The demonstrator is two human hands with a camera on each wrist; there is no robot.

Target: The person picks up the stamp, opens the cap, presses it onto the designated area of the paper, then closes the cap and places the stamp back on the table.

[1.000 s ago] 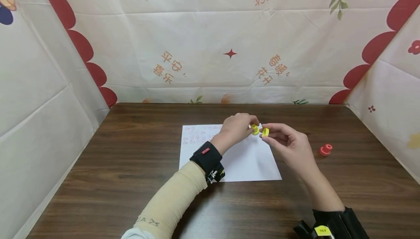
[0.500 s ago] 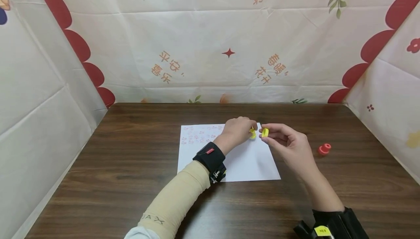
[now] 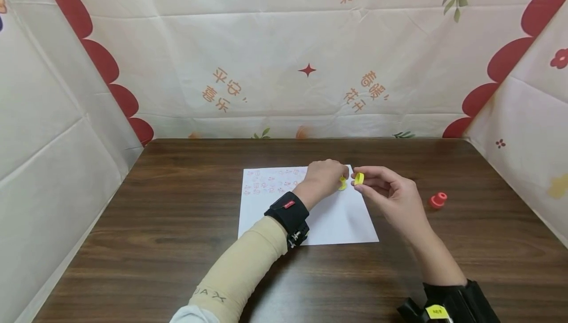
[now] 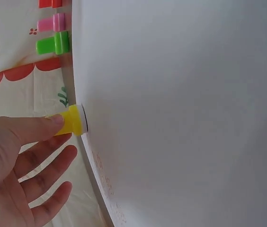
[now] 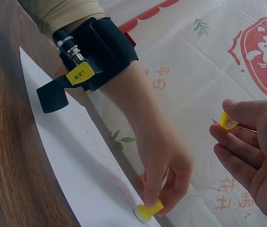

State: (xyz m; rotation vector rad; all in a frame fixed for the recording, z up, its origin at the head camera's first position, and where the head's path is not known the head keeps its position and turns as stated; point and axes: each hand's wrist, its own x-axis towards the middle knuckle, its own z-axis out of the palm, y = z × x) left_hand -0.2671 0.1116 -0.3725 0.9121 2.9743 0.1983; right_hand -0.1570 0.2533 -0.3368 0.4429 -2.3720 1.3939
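My left hand pinches a small yellow stamp by its handle between thumb and index finger. Its white base faces down at the far right part of a white paper sheet and appears to touch it. Close by on the right, my right hand holds the stamp's yellow cap between thumb and fingertips, above the table. Red lettering shows inside the cap in the right wrist view. Rows of small red stamp prints cover the sheet's far left part.
A red stamp stands on the brown wooden table, right of my right hand. The left wrist view shows green and pink stamps beside a red one. A printed white cloth hangs behind the table.
My left hand has lowered the yellow stamp toward the paper and shifted slightly. The right hand holds the cap in nearly the same place. The head view has shifted a little.
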